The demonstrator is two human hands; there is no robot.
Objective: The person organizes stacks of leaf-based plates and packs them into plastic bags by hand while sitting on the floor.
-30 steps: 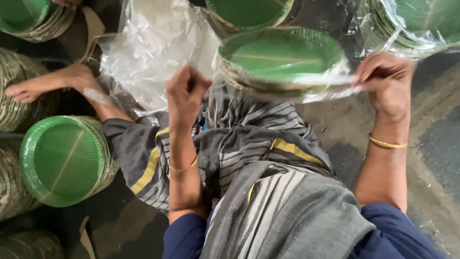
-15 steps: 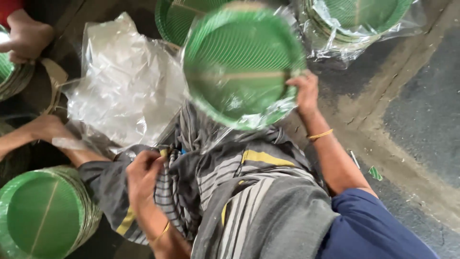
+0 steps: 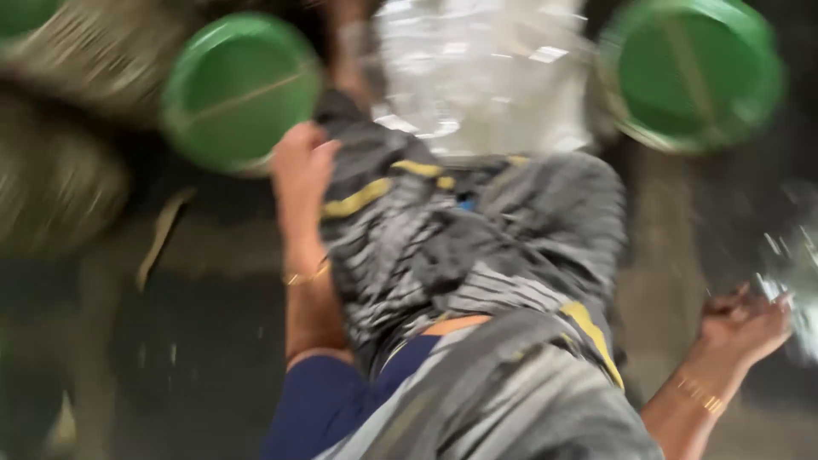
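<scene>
Everything is smearing with motion blur, so fine detail is getting lost. Filling the centre and lower middle of the frame, one grey striped cloth point(image 3: 477, 255) with yellow bands is lying draped over the person's lap. Above it, at the top centre, one heap of clear plastic bags point(image 3: 477, 77) is glinting. Along the left edge, blurred pale stacks point(image 3: 51, 170) are showing, too smeared to count.

Two green plates are facing the camera: a left green plate point(image 3: 239, 85) sitting in the upper left, and a right green plate point(image 3: 690, 72) sitting in the upper right, well apart from each other with the plastic between them.

The left hand point(image 3: 300, 166) is resting at the left edge of the cloth, just below the left green plate, fingers curled loosely; whether it is gripping the cloth cannot be told. The right hand point(image 3: 750, 328) is reaching out at the lower right, fingers bent beside a shiny bit of clear plastic point(image 3: 797, 281); whether it is holding that cannot be told. One gold bangle is showing on each wrist, two in all.
</scene>
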